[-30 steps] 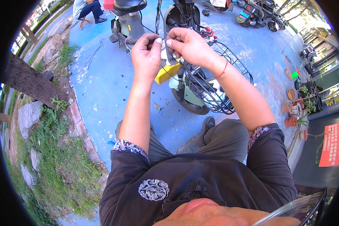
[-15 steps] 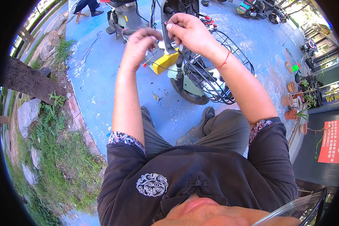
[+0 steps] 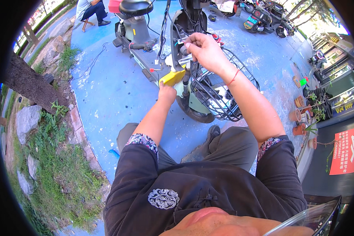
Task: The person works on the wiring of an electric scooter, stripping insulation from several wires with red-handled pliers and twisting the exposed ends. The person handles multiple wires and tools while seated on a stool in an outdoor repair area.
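My right hand (image 3: 202, 53) is raised beside the dark front column (image 3: 175, 49) of a partly stripped scooter, thumb and fingers pinched on something small I cannot make out, near hanging black cables (image 3: 164, 39). My left hand (image 3: 167, 92) is lower, touching a yellow block-like piece (image 3: 171, 78) at the column's foot; one finger shows against it, the others are hidden. The scooter's grey footboard (image 3: 143, 61) lies behind, with small loose parts on it. A black wire basket (image 3: 220, 104) sits below my right forearm.
A seated person (image 3: 92, 11) is at top left. More scooters (image 3: 257, 23) stand at back right. A tree trunk (image 3: 37, 80), rocks (image 3: 27, 124) and grass border the blue paving on the left. Flowerpots (image 3: 296, 129) and a red sign (image 3: 344, 151) line the right.
My left hand has left the pinch beside my right hand and dropped to the yellow piece. My right hand has shifted slightly right and down, still pinched.
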A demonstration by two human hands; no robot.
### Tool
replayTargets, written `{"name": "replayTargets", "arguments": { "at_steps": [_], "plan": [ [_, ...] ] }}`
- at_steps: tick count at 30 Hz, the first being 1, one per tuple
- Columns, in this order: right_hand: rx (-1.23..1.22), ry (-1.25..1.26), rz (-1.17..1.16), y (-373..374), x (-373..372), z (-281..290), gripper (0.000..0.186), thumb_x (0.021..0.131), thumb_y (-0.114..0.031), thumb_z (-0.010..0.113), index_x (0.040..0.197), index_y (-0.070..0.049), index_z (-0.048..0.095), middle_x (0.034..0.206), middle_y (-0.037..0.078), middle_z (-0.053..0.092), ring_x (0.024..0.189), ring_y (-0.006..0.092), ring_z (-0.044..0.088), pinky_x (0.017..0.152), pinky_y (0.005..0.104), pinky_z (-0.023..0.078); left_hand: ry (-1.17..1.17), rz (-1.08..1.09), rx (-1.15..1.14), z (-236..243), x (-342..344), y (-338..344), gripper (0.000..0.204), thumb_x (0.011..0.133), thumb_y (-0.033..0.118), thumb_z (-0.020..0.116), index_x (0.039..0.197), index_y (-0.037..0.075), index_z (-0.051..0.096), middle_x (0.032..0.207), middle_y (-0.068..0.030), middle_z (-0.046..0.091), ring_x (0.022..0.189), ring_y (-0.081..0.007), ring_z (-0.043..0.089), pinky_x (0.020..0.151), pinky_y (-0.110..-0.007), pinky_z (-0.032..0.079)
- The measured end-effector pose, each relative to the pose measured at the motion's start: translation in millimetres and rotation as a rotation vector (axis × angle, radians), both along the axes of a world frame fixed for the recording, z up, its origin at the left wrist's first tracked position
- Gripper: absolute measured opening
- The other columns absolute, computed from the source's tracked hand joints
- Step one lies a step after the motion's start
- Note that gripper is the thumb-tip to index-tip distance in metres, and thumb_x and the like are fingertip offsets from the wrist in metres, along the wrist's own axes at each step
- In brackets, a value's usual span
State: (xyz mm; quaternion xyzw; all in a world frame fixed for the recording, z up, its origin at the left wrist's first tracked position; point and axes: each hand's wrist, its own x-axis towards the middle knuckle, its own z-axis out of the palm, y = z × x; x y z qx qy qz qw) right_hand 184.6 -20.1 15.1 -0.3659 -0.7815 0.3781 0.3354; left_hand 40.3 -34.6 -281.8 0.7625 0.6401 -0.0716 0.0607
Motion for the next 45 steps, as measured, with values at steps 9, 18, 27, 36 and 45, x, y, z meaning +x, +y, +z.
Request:
{"name": "replayTargets", "arguments": {
  "at_steps": [9, 18, 27, 36, 45],
  "plan": [
    [-0.065, 0.008, 0.005, 2, 7, 2, 0.014, 0.1, -0.01, 0.062, 0.108, 0.001, 0.064, 0.079, 0.001, 0.062, 0.061, 0.0064, 0.055, 0.057, 0.0251, 0.045, 0.141, 0.1, 0.053, 1, -1, -21, 0.036, 0.091, 0.019, 0.062, 0.124, 0.012, 0.075, 0.141, -0.0121, 0.056, 0.141, -0.0311, 0.042, 0.119, -0.061, 0.024],
    [-0.048, -0.016, 0.007, -2, 10, 5, 0.017, 0.097, -0.012, 0.066, 0.106, 0.002, 0.068, 0.084, 0.005, 0.07, 0.074, 0.0114, 0.064, 0.068, 0.0295, 0.051, 0.078, 0.193, 0.046, -29, -12, -17, 0.029, 0.091, 0.014, 0.061, 0.116, 0.008, 0.076, 0.138, -0.0146, 0.06, 0.135, -0.0339, 0.051, 0.102, -0.051, 0.048],
    [0.214, -0.113, -0.111, 11, 35, -9, 0.021, 0.098, -0.009, 0.065, 0.117, 0.001, 0.066, 0.094, 0.004, 0.069, 0.079, 0.0106, 0.063, 0.073, 0.0272, 0.053, -0.529, -0.081, 0.093, 122, 14, -45, 0.019, 0.087, 0.012, 0.063, 0.092, 0.0, 0.077, 0.093, -0.0213, 0.075, 0.092, -0.0382, 0.072, 0.086, -0.048, 0.056],
    [-0.12, 0.242, 0.234, -53, 41, -21, 0.029, 0.094, -0.008, 0.069, 0.122, 0.001, 0.067, 0.1, 0.002, 0.067, 0.089, 0.0072, 0.06, 0.081, 0.0261, 0.052, -1.683, 0.087, 0.092, 205, 5, -82, 0.026, 0.108, 0.019, 0.054, 0.12, 0.0, 0.067, 0.076, 0.0028, 0.058, 0.069, -0.0069, 0.051, 0.063, -0.027, 0.045],
    [-0.329, 0.396, 0.12, -65, 30, -23, 0.013, 0.095, -0.004, 0.07, 0.107, 0.0, 0.068, 0.087, 0.004, 0.07, 0.078, 0.0077, 0.064, 0.068, 0.0231, 0.052, -1.613, -0.038, 0.063, 204, 11, -85, 0.034, 0.096, 0.012, 0.066, 0.126, -0.001, 0.06, 0.101, -0.0015, 0.066, 0.092, -0.0083, 0.058, 0.081, -0.027, 0.049]
  ]
}}
